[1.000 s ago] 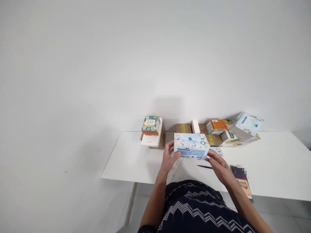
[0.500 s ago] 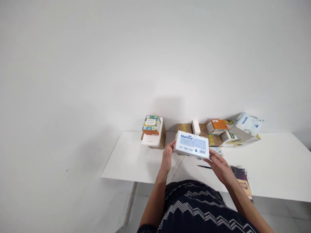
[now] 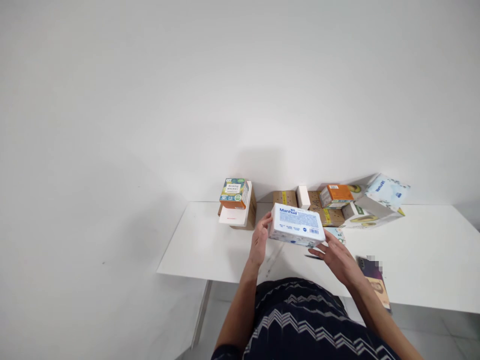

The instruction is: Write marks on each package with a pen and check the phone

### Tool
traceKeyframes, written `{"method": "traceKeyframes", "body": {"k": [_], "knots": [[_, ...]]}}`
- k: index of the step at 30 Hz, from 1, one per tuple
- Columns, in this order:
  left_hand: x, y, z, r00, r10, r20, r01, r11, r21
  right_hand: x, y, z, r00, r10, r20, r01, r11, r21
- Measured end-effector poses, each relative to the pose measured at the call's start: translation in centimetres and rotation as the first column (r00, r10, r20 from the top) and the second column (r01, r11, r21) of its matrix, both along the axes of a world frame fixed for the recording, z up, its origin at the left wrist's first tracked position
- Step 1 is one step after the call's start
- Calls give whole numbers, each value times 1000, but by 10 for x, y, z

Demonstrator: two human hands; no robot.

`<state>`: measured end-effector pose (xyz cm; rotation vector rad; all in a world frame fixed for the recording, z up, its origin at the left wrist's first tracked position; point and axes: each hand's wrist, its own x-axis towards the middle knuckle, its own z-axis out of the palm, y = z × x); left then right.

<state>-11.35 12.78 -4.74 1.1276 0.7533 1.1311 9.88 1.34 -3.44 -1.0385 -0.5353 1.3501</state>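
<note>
A white and blue pack of tissues (image 3: 297,224) marked "Manhua" is held up above the table between my two hands. My left hand (image 3: 259,240) grips its left end, fingers behind and thumb at the near side. At the right end, my right hand (image 3: 337,255) supports the lower corner, its fingers slightly spread and partly beneath the pack. The printed face with a barcode points up towards me, and some of the floral side shows. Below the right fingers lies a thin dark object (image 3: 313,257), partly hidden.
On the white table (image 3: 210,250), a Binking box (image 3: 233,192) tops a stack at left. Behind the pack stand brown cartons (image 3: 285,198), a small white box (image 3: 303,197) and an orange box (image 3: 336,195). At right are another tissue pack (image 3: 386,190), avocado-printed boxes (image 3: 362,219) and a phone (image 3: 374,282).
The tissue pack has tilted slightly, so more of its near floral side shows. My right fingers have spread a little at its lower right corner. The surrounding boxes stay in place.
</note>
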Motion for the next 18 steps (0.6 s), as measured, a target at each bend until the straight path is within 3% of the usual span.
{"method": "traceKeyframes", "body": {"k": [3,11,15,18], "knots": [[-1,0,0,998,30,-63,-27,998,50,-1,1,0,1000,-3,-13,4,1000,22],[-2,-2,-7,996,63,-66,-62,998,11,0,2,-5,999,-12,-30,12,1000,-9],[-4,0,1,995,51,-88,-45,996,71,-1,2,-4,1000,-1,-14,0,1000,-28],[-5,1,8,997,-23,-74,31,994,103,0,2,-7,999,-21,-38,19,999,-42]]}}
